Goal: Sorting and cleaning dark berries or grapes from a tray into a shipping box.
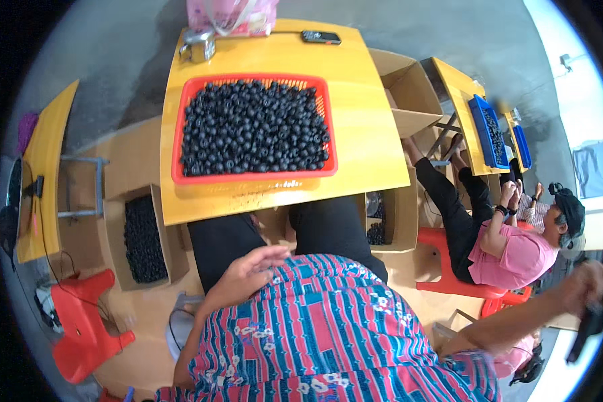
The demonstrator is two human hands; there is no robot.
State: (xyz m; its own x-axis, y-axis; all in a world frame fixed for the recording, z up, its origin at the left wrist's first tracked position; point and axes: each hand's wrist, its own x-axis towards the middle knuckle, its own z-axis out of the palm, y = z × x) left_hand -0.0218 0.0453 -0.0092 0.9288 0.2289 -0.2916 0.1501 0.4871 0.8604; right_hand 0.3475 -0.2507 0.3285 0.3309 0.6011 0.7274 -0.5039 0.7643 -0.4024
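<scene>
Left of a red basket point(248, 178) heaped with dark round pieces point(254, 127), a cardboard box point(116, 231) holds similar ones; on the near side of the basket, the left hand point(248, 271) rests against a patterned shirt point(315, 315), fingers loosely together and empty. Far right of the basket, the right hand point(586, 288) is too blurred to tell whether its fingers grip anything; a knee-bumped desk point(368, 134) could spill pieces.

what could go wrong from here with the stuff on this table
A bump to the red basket, filled with round dark pieces near the front edge of the yellow table, could spill some. The metal mug by the table's far left corner might get knocked off.
</scene>
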